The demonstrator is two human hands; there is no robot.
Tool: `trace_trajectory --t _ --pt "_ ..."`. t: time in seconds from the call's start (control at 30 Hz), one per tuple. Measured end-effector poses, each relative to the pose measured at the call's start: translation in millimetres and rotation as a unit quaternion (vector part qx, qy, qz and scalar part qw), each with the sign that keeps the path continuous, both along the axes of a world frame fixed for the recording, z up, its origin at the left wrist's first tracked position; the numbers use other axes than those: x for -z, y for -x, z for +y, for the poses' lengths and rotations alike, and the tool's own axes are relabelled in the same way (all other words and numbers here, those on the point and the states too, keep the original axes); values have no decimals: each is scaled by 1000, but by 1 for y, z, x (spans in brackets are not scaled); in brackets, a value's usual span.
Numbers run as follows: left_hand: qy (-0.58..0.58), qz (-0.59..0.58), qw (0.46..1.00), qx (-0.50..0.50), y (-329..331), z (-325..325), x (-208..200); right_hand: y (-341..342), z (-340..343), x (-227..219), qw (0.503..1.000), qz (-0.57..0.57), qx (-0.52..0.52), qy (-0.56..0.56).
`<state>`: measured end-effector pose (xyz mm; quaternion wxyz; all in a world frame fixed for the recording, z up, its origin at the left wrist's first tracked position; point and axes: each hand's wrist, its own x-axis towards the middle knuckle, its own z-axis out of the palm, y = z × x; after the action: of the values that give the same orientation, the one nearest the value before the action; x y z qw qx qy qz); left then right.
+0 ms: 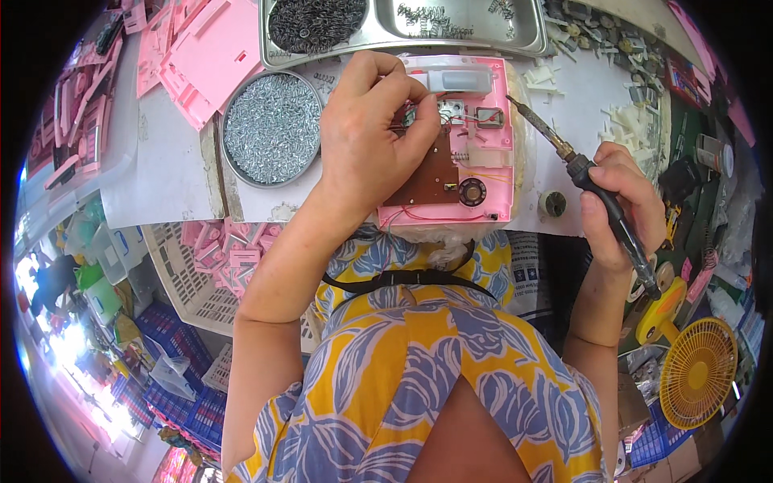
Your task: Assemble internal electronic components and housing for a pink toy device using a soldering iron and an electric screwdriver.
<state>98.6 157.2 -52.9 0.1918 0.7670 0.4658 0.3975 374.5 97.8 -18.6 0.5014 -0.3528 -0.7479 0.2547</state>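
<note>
At the upper centre of the frame we have a pink casing (503, 173) lying open on the white-covered worktop (153, 185), with a brown circuit board (435, 179), thin wires and a round black part (473, 191) set inside it. Our left hand (378, 129) reaches over the casing's left part, fingers curled and thumb drawn close to the forefinger; we cannot tell whether a wire is pinched between them. To the right of centre, our right hand (624, 205) is closed around the dark handle of a soldering iron (576, 165), which slants up and left so that its tip is at the casing's upper right edge; whether it touches there, we cannot tell. Just left of the left hand we keep a round dish (226, 149) full of small metal screws, and along the top edge a metal tray (467, 50) holds springs. Pink panels (209, 52) lie at the upper left, white plastic pieces (628, 137) at the upper right, and a yellow fan (699, 374) is at the lower right.
</note>
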Motion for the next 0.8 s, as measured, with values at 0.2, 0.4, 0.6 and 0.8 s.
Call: trace_trajectory --t 0.2,0.4,0.6,0.8 --pt "50 4 997 59 -9 -19 -26 -9 -10 -8 1000 6 25 6" --pt "-27 273 938 213 -33 -29 -36 -13 -17 -11 999 15 36 3" --pt "149 84 959 225 -18 -22 -31 -18 -48 -1 983 78 152 66" --pt "388 -44 907 156 -16 -22 -33 21 -47 7 969 101 138 177"
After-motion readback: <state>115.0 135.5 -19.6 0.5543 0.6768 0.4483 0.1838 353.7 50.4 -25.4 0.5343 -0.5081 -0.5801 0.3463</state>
